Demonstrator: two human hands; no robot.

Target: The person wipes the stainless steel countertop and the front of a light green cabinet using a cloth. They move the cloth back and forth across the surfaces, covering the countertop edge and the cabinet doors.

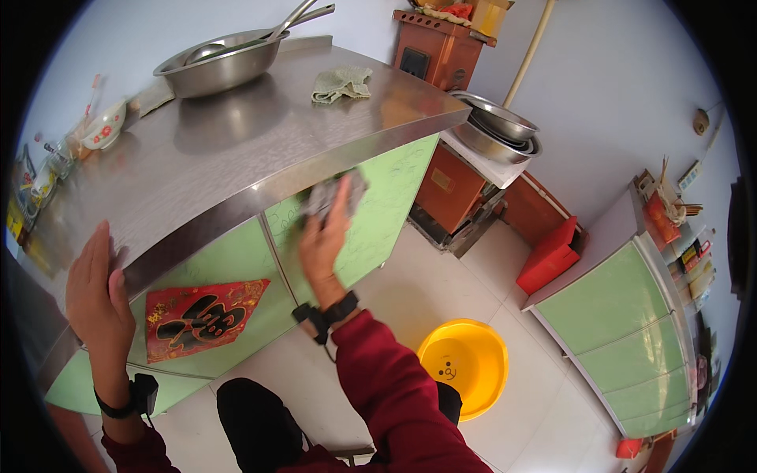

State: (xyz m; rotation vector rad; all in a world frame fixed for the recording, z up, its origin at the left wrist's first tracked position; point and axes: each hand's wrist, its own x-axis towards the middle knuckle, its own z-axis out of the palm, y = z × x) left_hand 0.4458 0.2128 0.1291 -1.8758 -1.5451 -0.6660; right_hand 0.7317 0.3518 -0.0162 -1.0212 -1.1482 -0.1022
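Note:
My right hand (pixel 324 245) holds a damp-looking grey cloth (pixel 337 198) against the light green cabinet door (pixel 387 201), just below the counter's front edge. Hand and cloth are slightly blurred. At the left, my left hand (pixel 100 290) rests flat along the edge of the stainless steel countertop (pixel 236 154), its thumb apart from the fingers and nothing held. A red paper decoration (pixel 204 319) with black and gold characters is stuck on the neighbouring door.
On the counter stand a steel basin (pixel 230 71) with a ladle, a folded pale green cloth (pixel 341 84) and a flowered bowl (pixel 105 126). A yellow tub (pixel 473 372) sits on the tiled floor. Stacked steel basins (pixel 500 127) rest beside a brown stove (pixel 434 50); another green cabinet (pixel 609 319) stands right.

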